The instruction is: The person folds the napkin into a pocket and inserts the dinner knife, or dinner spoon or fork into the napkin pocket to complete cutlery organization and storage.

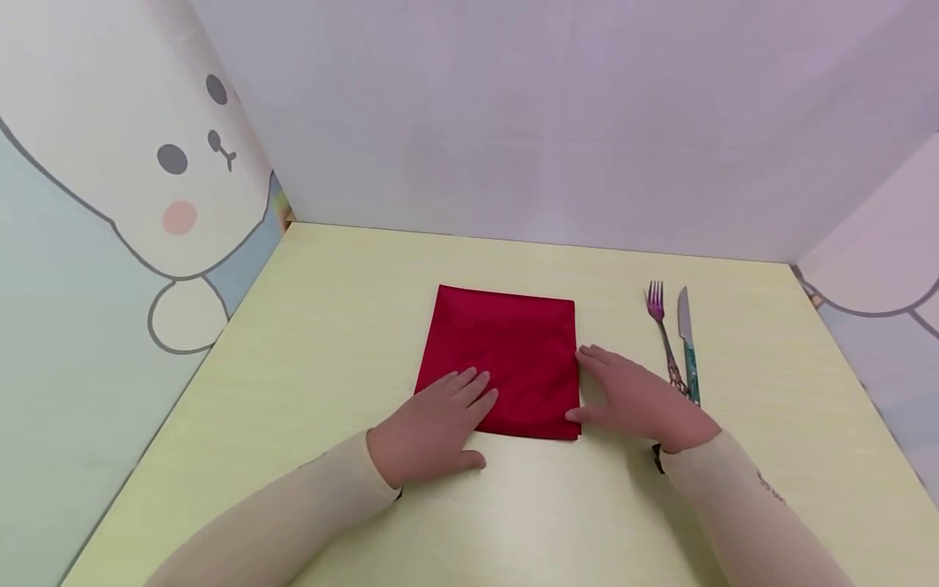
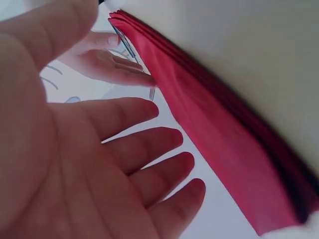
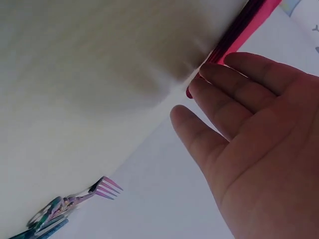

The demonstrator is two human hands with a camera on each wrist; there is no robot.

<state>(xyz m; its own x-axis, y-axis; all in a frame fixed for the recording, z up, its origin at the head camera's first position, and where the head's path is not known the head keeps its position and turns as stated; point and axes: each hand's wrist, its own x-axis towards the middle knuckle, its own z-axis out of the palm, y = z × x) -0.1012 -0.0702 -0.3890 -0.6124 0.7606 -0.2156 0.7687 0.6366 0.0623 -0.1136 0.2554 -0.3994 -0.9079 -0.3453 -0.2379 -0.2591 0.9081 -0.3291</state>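
Note:
A red cloth (image 1: 506, 342), folded into a square with several layers at its edge, lies flat on the pale table. My left hand (image 1: 433, 428) is over its lower left corner, fingers straight and slightly spread. In the left wrist view, a gap shows between those fingertips and the cloth (image 2: 199, 104). At the cloth's right edge is my right hand (image 1: 638, 399), its fingers extended and thumb by the lower right corner. The right wrist view shows fingertips (image 3: 199, 89) close against the layered edge; firm contact cannot be told. Neither hand grips anything.
Right of the cloth lie a fork (image 1: 655, 305) and, beside it, a knife (image 1: 685, 318) with a green patterned handle; my right hand and wrist are close to their lower ends. A pale wall (image 1: 528, 130) rises behind the table (image 1: 352, 326), with cartoon-printed sheets at both sides.

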